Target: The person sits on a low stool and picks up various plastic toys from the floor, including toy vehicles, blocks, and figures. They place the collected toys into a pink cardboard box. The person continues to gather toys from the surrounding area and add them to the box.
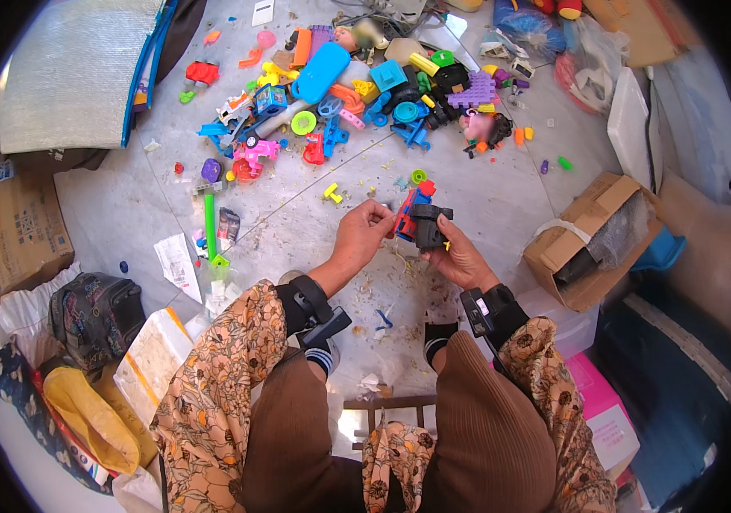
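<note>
My right hand (461, 256) grips a toy vehicle with large black wheels (429, 227) and a red and blue body (409, 215), above the grey tiled floor. On its left side, my left hand (363, 234) has thumb and forefinger pinched together at the red part; whether they grip it or something small is unclear. A yellow plastic piece (333, 193) lies on the floor beyond my left hand, and a green round cap (418, 176) beyond the toy. Farther off spreads a pile of plastic toys, with a blue oblong lid (322, 72) and a pink toy car (255, 152).
An open cardboard box (586, 243) stands at the right beside a clear plastic bin (561, 320). To the left lie a green plastic stick (210, 226), a paper slip (177, 266) and a dark patterned bag (96, 317). Small scraps litter the floor between my feet.
</note>
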`<act>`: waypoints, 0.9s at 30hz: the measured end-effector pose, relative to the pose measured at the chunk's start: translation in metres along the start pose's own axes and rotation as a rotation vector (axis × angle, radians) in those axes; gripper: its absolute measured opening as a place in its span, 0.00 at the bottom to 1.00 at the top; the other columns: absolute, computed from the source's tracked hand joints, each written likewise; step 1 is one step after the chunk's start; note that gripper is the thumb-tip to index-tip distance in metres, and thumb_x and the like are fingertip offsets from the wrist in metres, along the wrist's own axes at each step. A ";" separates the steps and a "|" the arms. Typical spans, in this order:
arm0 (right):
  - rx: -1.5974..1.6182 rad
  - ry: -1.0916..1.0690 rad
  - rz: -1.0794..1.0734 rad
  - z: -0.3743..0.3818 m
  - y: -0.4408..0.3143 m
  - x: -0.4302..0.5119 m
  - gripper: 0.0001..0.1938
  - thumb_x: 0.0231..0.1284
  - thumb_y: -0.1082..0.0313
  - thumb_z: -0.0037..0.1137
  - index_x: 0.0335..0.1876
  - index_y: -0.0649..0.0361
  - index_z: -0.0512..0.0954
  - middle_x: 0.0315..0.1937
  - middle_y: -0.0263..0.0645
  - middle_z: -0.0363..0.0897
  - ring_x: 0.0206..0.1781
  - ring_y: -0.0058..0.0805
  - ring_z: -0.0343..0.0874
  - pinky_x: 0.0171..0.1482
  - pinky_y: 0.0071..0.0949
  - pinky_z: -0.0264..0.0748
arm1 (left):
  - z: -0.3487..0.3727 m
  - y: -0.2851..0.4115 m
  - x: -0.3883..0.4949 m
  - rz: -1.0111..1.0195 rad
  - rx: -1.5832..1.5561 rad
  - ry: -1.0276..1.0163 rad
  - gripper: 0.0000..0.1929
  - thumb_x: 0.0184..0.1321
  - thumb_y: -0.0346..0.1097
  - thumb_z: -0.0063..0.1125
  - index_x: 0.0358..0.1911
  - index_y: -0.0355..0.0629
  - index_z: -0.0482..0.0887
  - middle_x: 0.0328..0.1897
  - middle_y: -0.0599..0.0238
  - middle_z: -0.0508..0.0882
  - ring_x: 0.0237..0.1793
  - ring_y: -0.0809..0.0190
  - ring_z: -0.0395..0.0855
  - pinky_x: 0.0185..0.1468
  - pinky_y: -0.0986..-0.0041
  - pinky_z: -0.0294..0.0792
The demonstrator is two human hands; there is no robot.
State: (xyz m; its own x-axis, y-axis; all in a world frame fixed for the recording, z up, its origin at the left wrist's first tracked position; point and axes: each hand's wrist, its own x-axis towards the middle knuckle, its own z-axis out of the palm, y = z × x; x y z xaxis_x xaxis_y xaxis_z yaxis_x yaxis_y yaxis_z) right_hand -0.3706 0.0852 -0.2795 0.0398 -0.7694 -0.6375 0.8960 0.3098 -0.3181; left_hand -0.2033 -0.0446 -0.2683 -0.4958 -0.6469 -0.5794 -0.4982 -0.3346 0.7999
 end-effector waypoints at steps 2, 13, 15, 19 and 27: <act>-0.002 0.006 -0.015 0.004 0.001 -0.004 0.23 0.75 0.50 0.53 0.62 0.62 0.75 0.42 0.35 0.82 0.39 0.21 0.80 0.35 0.26 0.80 | -0.006 0.006 -0.006 -0.003 0.015 -0.066 0.07 0.64 0.34 0.63 0.37 0.39 0.82 0.29 0.66 0.87 0.30 0.70 0.85 0.33 0.77 0.75; -0.350 -0.095 -0.117 0.043 -0.071 -0.093 0.20 0.73 0.47 0.54 0.49 0.59 0.79 0.33 0.32 0.82 0.31 0.22 0.81 0.33 0.26 0.79 | -0.083 0.025 -0.072 -0.047 0.129 -0.200 0.14 0.70 0.45 0.58 0.48 0.43 0.82 0.40 0.65 0.88 0.37 0.69 0.86 0.36 0.76 0.77; -0.476 -0.079 -0.203 0.064 -0.108 -0.143 0.19 0.72 0.47 0.54 0.47 0.58 0.79 0.33 0.32 0.83 0.31 0.22 0.81 0.33 0.26 0.79 | -0.103 0.032 -0.095 -0.020 0.198 -0.214 0.15 0.70 0.46 0.58 0.49 0.43 0.82 0.40 0.66 0.88 0.37 0.69 0.86 0.37 0.76 0.77; -0.692 -0.120 -0.305 0.090 -0.155 -0.274 0.21 0.73 0.45 0.52 0.49 0.58 0.78 0.37 0.33 0.82 0.34 0.20 0.80 0.36 0.23 0.77 | -0.150 0.041 -0.133 0.115 0.310 -0.199 0.13 0.70 0.45 0.57 0.47 0.45 0.83 0.37 0.69 0.87 0.34 0.70 0.84 0.35 0.76 0.75; -0.915 0.311 -0.421 0.055 -0.111 -0.571 0.19 0.75 0.50 0.51 0.53 0.60 0.78 0.37 0.31 0.82 0.34 0.18 0.79 0.37 0.22 0.76 | -0.222 0.048 -0.218 0.073 0.272 -0.011 0.17 0.69 0.48 0.59 0.50 0.45 0.82 0.40 0.67 0.87 0.36 0.70 0.84 0.36 0.76 0.74</act>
State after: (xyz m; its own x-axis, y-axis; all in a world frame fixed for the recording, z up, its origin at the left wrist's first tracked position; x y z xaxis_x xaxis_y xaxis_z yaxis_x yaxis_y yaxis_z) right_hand -0.4685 0.4592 0.1580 -0.4282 -0.7760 -0.4631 0.1304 0.4540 -0.8814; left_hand 0.0387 -0.0713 -0.0691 -0.5446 -0.6545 -0.5244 -0.6328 -0.0897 0.7691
